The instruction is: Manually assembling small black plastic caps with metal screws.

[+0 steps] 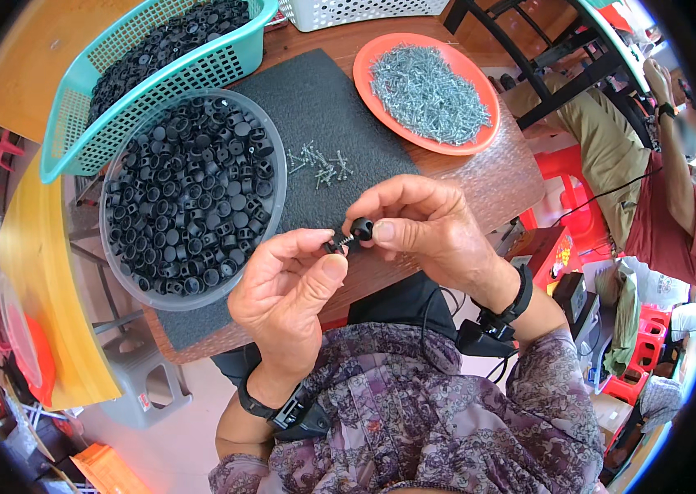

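Over the near edge of the table my two hands meet, fingertips almost touching. Between thumb and forefinger my left hand [289,284] pinches a small black plastic part [333,245] with a screw [345,241] sticking out of it toward the right. My right hand [422,222] grips a round black plastic cap [361,229] by its rim, close to the screw's end. Whether screw and cap touch is too small to tell. Just beyond my hands, several loose screws [319,165] lie on a dark grey mat [323,99].
A clear round tub [278,193] of black caps stands left on the mat. Behind it is a turquoise basket [224,62] of black parts. An orange plate [488,103] heaped with screws sits at the far right. A white basket [348,15] stands at the back; another person [611,156] sits right.
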The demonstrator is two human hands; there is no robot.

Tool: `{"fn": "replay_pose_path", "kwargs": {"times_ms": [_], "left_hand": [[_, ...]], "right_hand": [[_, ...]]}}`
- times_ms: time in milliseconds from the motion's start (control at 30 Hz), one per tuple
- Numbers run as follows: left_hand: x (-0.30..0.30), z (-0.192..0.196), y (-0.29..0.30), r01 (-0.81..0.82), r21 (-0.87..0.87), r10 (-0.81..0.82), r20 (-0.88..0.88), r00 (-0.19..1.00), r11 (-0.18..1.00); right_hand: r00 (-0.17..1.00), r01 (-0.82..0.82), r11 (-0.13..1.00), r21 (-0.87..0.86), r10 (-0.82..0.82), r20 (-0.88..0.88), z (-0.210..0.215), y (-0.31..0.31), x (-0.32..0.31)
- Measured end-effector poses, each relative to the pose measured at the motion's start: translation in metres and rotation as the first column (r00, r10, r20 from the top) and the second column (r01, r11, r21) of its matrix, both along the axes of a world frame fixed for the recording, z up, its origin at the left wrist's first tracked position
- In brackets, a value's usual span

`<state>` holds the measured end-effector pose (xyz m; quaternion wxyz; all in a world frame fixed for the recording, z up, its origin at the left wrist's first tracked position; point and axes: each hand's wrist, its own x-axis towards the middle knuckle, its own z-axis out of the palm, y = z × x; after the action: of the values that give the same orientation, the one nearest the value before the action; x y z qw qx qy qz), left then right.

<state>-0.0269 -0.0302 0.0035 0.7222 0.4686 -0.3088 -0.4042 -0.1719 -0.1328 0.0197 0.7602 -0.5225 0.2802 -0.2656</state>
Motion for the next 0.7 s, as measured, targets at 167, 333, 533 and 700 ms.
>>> {"fn": "replay_pose_path", "kwargs": {"times_ms": [167, 333, 533, 700], "left_hand": [[-0.002, 0.006, 0.003, -0.025, 0.021, 0.024, 0.029, 0.999, 0.999], [0.001, 0.005, 0.006, 0.006, 0.019, -0.006, 0.035, 0.999, 1.0], [0.001, 0.004, 0.004, -0.017, 0.025, 0.015, 0.069, 0.997, 1.0], [0.0, 0.003, 0.004, -0.041, 0.045, 0.037, 0.101, 0.994, 0.998]], "right_hand": [[0.994, -0.039, 0.969, 0.246, 0.012, 0.113, -0.004, 0.003, 0.006], [0.992, -0.041, 0.955, 0.294, 0.005, 0.124, -0.006, 0.003, 0.011], [0.998, -0.017, 0.975, 0.221, 0.001, 0.07, -0.006, 0.005, 0.011], [0.999, -0.012, 0.981, 0.193, 0.006, 0.033, -0.007, 0.006, 0.011]]}}
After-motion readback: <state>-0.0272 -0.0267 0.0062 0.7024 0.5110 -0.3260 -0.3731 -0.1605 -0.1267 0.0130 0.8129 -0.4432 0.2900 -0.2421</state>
